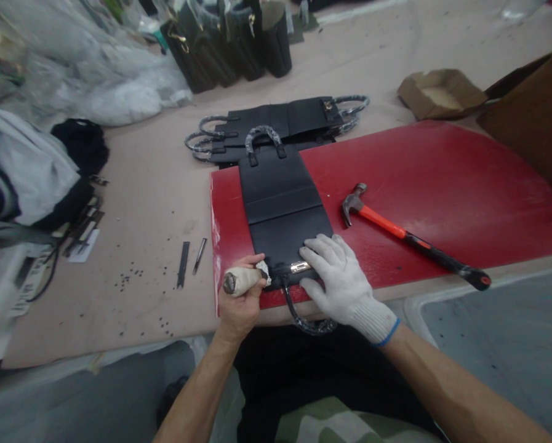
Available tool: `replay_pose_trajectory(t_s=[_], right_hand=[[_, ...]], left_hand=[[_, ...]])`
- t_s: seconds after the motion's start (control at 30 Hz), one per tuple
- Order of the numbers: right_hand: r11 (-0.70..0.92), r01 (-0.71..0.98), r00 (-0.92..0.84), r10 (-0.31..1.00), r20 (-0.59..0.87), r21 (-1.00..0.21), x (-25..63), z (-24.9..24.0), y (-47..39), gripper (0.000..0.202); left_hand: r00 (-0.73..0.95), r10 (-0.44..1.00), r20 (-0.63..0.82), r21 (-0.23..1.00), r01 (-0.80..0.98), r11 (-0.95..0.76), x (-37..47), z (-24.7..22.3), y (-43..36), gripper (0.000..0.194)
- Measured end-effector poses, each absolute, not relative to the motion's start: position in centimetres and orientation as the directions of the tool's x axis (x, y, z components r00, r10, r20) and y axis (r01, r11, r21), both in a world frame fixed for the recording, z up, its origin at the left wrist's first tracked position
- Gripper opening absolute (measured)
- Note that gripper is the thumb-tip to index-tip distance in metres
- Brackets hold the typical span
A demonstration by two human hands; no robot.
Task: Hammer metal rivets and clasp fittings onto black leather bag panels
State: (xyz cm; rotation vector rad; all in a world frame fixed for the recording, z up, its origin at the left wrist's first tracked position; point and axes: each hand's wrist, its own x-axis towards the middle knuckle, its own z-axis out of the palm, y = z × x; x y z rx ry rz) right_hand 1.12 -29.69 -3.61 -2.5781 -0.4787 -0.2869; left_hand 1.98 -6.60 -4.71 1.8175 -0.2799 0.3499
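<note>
Left hand: the bare left hand (240,312) is closed round a stubby, cylindrical tool wrapped in off-white material (243,280), at the near left corner of the work.
Right hand: the right hand (339,274), in a white knitted glove with a blue-edged cuff, lies flattened on the work, fingers extended.
Bag piece: a long black leather-like panel (285,200) lies flat under both hands, creased across its middle, with a plastic-wrapped loop handle at each end.
Metal fitting: a small shiny rectangular plate (299,267) sits near the panel's close edge, between the hands.
Red board: a glossy red sheet (446,184) lies beneath the panel.
Hammer: a claw hammer with an orange-and-black handle (396,231) rests on the sheet, right of the panel.
Left side: a flat dark strip (183,264) and a slim metal rod (199,256) lie side by side on the pinkish table (151,203).
Beyond: more black panels (310,118) lie stacked.
</note>
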Motion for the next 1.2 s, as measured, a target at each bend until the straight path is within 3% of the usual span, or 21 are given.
replay_pose_trajectory(t_s=[0.4, 0.97, 1.2], right_hand=[[-0.812, 0.384, 0.917, 0.276, 0.289, -0.44, 1.0, -3.7, -29.7, 0.047], [-0.804, 0.38, 0.92, 0.276, 0.28, -0.457, 1.0, -3.6, -29.8, 0.048], [-0.722, 0.412, 0.902, 0.236, 0.362, -0.555, 0.8, -3.4, -30.3, 0.041]], left_hand=[[0.933, 0.069, 0.352, 0.895, -0.315, -0.315, 0.9, -5.8, -6.4, 0.017], [0.92, -0.147, 0.363, 0.848, -0.391, -0.357, 3.0, -4.1, -6.4, 0.017], [0.937, -0.156, 0.311, 0.854, -0.348, -0.388, 3.4, -3.7, -6.7, 0.016]])
